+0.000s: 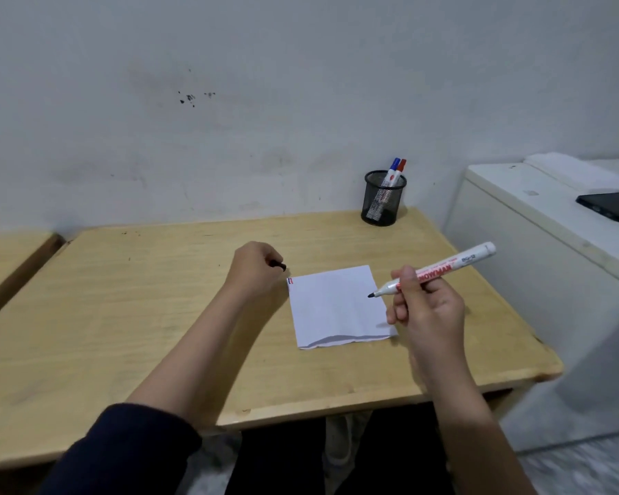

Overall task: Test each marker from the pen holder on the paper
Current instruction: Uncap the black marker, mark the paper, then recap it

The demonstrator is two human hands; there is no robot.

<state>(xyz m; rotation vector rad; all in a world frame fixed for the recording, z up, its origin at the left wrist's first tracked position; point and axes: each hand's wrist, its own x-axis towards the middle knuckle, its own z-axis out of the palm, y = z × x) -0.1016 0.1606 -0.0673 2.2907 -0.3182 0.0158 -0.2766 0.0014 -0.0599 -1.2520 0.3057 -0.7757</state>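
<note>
A white sheet of paper [336, 309] lies on the wooden desk [158, 298], with small red and blue marks at its top left corner. My right hand [427, 309] holds an uncapped white marker [440, 269], its black tip hovering just above the paper's right side. My left hand [256, 267] is closed around the black cap [279, 265] just left of the paper's top corner. A black mesh pen holder [383, 198] stands at the desk's back right with a blue-capped marker [393, 166] and a red-capped marker [401, 166] in it.
A white appliance [551, 223] stands right of the desk with a black phone [613, 205] on top. A second wooden desk [8, 259] adjoins on the left. The wall runs right behind the desk.
</note>
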